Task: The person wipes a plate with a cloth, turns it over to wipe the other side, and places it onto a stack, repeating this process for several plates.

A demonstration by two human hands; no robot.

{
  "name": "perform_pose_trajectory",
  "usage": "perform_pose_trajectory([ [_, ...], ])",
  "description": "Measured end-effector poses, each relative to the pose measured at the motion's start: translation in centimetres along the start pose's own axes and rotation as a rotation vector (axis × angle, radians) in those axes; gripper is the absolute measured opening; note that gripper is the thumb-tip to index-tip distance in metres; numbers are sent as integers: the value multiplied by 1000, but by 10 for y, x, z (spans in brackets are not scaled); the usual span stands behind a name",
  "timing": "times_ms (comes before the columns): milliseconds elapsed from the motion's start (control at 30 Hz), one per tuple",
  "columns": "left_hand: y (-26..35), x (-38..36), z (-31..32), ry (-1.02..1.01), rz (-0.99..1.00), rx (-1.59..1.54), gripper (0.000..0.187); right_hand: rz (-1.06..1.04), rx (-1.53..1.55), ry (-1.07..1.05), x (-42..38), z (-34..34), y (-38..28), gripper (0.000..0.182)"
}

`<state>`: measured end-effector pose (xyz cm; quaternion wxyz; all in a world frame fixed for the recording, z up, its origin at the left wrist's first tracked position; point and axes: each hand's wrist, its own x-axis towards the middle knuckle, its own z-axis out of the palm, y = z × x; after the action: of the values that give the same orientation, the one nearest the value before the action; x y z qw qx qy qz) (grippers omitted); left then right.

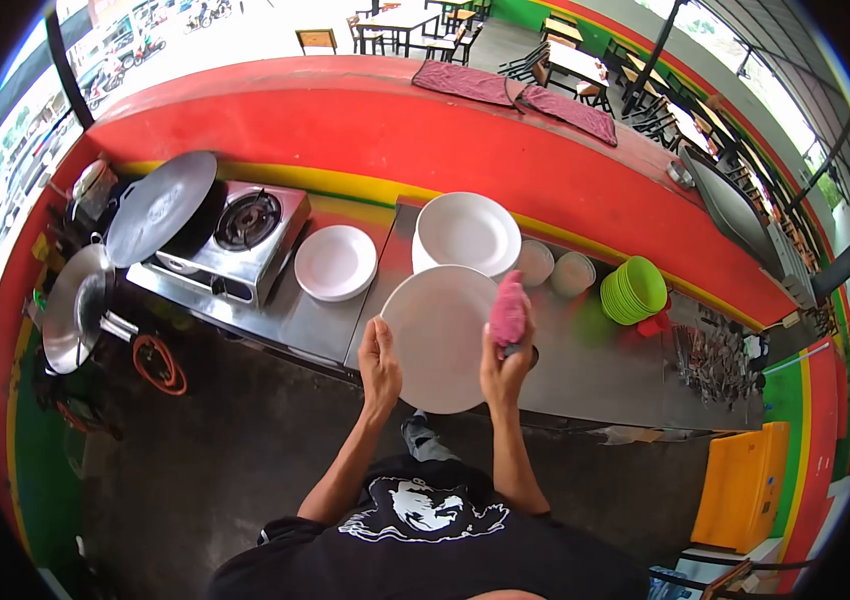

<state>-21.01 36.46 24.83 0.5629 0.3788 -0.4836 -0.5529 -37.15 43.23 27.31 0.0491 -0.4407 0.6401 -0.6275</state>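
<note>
A large white plate is held up in front of me, its face tilted toward the camera. My left hand grips its left edge, thumb in front and fingers behind. At the opposite edge, my right hand is closed around a bunched pink cloth and also appears to touch the plate. Something dark shows under the cloth, but I cannot make out what it is. Just beyond the held plate stands a stack of large white plates. Smaller white plates are stacked to its left on the steel counter.
A gas stove and a big wok stand at the left. Small bowls, green bowls and piled cutlery line the counter's right side. A red wall runs behind. An orange box is at lower right.
</note>
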Motion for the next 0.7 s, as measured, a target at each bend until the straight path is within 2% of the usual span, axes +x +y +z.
perform_pose_trajectory([
  [67, 4, -30, -3, -9, -33, 11, 40, -201, -240, -114, -21, 5, -18, 66],
  [100, 22, -45, 1, -25, -33, -1, 40, -169, -193, -187, -38, 8, -22, 69],
  [200, 18, -79, -10, -17, -34, 58, 40, -105, -69, -387, -93, 15, -36, 75],
  [267, 28, -88, -19, 11, 5, -17, 39, -104, -23, -488, -121, 14, -52, 76],
  [433, 38, -103, -45, 110, 9, -56, 37, -87, 32, -761, -146, -9, -75, 73],
  [533, 41, -109, -59, 164, 27, -69, 38, -232, -125, -904, -139, -23, -80, 76],
  [600, 45, -112, -61, 185, 79, -48, 38, -298, -191, -929, -135, -27, -81, 84],
  [700, 48, -120, -53, 155, 25, -21, 40, -385, -243, -864, -129, -23, -68, 87],
])
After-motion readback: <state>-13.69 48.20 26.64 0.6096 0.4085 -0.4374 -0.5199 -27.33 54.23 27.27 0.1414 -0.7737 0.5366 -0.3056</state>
